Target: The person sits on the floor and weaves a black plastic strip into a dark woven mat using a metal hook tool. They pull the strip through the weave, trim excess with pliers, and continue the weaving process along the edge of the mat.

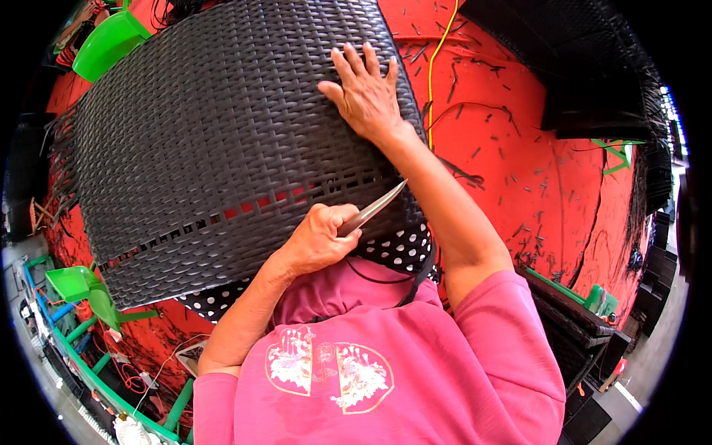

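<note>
Above the red floor (482, 148), a black panel (222, 96) is mostly woven; a gapped row (278, 196) toward its near edge appears unfilled. The right hand (365, 100) is laid by its right edge, fingers apart; by the left hand (317, 239), fingers closed, a pointed blade (377, 206) is clamped.

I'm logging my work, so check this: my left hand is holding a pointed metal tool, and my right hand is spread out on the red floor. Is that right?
Not quite: the right hand is spread out on the black woven panel, not the red floor, as the head view shows. The left hand is indeed holding the pointed metal tool.
</note>
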The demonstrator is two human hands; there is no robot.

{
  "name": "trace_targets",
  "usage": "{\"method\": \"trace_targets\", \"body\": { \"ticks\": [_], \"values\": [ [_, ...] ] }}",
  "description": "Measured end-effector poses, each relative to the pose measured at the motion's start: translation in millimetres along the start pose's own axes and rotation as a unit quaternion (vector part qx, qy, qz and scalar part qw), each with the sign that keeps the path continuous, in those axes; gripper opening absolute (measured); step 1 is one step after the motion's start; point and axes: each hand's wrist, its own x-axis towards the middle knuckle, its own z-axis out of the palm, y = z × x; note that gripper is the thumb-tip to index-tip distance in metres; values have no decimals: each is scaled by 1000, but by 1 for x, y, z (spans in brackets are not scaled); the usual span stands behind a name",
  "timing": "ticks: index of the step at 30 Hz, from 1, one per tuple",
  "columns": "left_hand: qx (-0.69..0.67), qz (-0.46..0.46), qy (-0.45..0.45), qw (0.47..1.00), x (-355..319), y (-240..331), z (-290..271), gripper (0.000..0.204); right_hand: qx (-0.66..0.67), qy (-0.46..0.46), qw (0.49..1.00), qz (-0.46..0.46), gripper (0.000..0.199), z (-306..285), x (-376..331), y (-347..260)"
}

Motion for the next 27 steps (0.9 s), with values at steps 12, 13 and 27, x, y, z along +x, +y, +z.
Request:
{"method": "trace_targets", "body": {
  "ticks": [12,13,27],
  "values": [
    [46,62,-2,997,1,-3,4,13,-46,-37,997,-44,64,-14,-31,-30],
    [55,89,31,994,2,-1,9,15,-46,-46,997,-30,62,-16,-26,-30],
    [434,163,160,871,-9,5,26,32,192,31,981,17,43,-104,-159,7]
  ]
}}
